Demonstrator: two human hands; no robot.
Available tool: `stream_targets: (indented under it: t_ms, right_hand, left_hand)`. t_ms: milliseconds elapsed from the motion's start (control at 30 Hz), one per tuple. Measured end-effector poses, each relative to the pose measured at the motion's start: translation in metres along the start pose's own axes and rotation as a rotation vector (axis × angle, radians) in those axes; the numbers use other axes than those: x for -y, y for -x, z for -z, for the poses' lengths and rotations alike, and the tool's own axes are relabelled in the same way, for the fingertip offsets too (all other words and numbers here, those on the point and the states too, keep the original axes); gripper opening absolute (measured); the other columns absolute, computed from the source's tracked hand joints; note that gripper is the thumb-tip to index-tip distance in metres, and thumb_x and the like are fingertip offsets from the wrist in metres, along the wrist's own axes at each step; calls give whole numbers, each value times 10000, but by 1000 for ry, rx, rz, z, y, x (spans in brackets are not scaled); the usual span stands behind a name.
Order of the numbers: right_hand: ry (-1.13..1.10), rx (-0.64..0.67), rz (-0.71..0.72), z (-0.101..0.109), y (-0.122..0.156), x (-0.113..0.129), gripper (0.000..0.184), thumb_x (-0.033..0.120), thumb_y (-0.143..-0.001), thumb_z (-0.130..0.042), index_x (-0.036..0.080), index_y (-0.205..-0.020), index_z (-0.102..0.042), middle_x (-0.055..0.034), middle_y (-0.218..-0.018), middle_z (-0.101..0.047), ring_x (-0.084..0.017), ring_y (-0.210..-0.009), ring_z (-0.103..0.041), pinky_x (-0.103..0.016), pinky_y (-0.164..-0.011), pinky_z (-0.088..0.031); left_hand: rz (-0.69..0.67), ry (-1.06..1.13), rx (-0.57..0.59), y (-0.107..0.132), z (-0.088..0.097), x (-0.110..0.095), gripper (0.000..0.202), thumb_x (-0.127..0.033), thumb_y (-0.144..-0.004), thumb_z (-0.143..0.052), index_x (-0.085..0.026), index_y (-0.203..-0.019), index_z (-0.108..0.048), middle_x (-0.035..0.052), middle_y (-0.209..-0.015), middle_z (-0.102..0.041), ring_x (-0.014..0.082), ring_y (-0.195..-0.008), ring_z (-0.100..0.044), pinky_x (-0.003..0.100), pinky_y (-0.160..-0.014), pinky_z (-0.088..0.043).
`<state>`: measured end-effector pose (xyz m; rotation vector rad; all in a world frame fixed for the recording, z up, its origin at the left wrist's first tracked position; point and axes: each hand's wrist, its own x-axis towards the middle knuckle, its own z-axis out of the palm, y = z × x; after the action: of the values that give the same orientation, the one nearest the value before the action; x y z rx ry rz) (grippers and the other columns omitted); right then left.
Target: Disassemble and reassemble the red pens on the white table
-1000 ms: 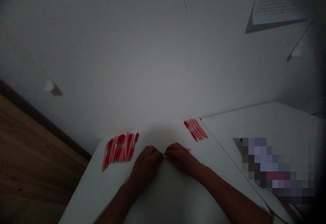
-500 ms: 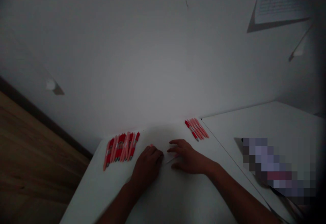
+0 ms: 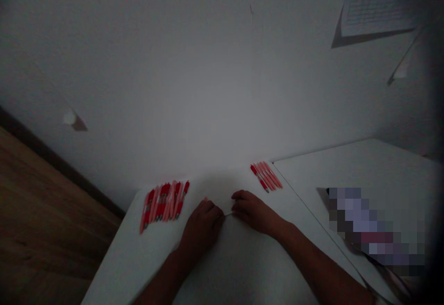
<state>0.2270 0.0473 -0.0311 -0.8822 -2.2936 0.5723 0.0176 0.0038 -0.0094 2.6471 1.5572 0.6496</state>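
Delicately, the left hand [image 3: 202, 227] and right hand [image 3: 253, 212] pinch a thin pale rod [image 3: 228, 214] between closed fingers [image 3: 239, 202], keeping it over the bench [image 3: 243, 268], apart from the larger red pen bunch [image 3: 163, 206] and smaller red pen bunch [image 3: 266, 176].

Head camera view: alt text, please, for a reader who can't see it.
A left hand and right hand meet over a thin pale rod on a white table. Red and pink pens lie beyond: a larger group leftward, a smaller group rightward.
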Motion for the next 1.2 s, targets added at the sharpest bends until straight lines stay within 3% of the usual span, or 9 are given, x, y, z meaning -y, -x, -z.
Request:
stream_targets:
  t_ms: [200,400,533,867,1200]
  right_hand:
    - [118,-47,-32,3,0,-8,128,253,-868,-603,213,-949,-694,-66,-999,-609,-190,-958,-549,-326,-864,-435]
    - [204,-69,-171,13,-1,-16,107,250,-861,-615,199,-901,-700,-55,-915,-615,-184,-913,-548,-299,-814,-426]
    - [233,-88,-244,14,-2,-19,122,232,-874,-588,180,-895,-696,-60,-892,-608,-179,-880,-552,-296,-795,-422]
    - [204,-119,-246,6,-3,-13,111,241,-863,-602,182,-896,-689,-60,-885,-604,-193,-876,-543,-313,-788,-424]
    - [137,-123,-207,-2,-3,-1,102,225,-859,-610,173,-914,-679,-63,-898,-606,-188,-895,-543,-299,-805,-435]
  left_hand:
    - [74,-46,10,0,1,0,155,-210,-881,-482,-214,-806,-617,43,-842,-597,213,-942,-555,401,-935,-441]
    - [162,-55,39,2,3,-1,164,-223,-880,-466,-207,-797,-607,64,-890,-613,227,-1044,-539,378,-911,-441]
    - [194,-84,10,3,2,-1,127,-222,-861,-487,-205,-786,-588,65,-906,-614,219,-980,-555,380,-886,-449]
    - [239,-167,-109,3,-1,-2,123,-235,-852,-490,-213,-741,-540,52,-839,-593,216,-820,-562,360,-734,-477]
    - [289,-209,-113,0,-7,0,130,-233,-870,-464,-190,-794,-561,65,-843,-586,221,-829,-546,369,-780,-452]
